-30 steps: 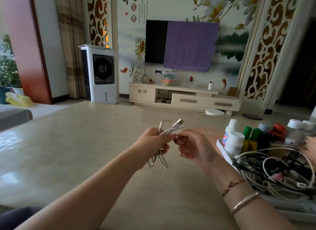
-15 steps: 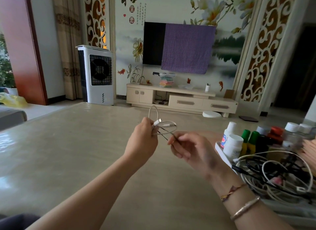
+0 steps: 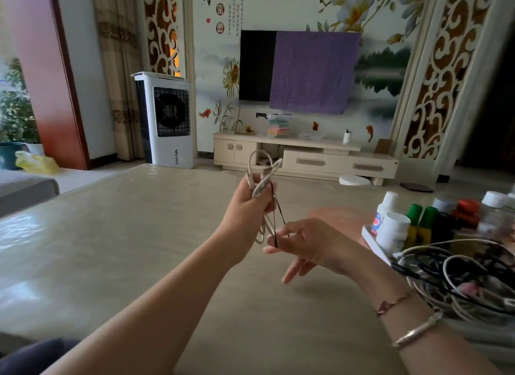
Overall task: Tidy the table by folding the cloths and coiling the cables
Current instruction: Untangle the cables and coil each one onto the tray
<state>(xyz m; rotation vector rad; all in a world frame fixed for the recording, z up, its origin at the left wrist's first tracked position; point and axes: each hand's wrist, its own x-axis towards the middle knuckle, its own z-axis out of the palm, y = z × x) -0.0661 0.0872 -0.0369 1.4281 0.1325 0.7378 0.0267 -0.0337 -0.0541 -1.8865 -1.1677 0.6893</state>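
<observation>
My left hand (image 3: 246,207) is raised above the table and grips a coiled white cable (image 3: 260,169), with loops sticking out above the fist and hanging below it. A thin dark band (image 3: 278,210) runs from the coil down to my right hand (image 3: 303,240), which pinches its lower end between thumb and forefinger, the other fingers spread. A tangled heap of white and black cables (image 3: 459,280) lies at the right edge of the table.
A white tray with several bottles and jars (image 3: 395,229) stands behind the cable heap on the right. The beige table top (image 3: 125,249) stretches left and forward. Beyond it are a TV cabinet (image 3: 306,157) and a white air cooler (image 3: 164,120).
My left hand has lifted and turned the coil upright. My right hand has dropped lower and pulled the dark band taut away from the coil.
</observation>
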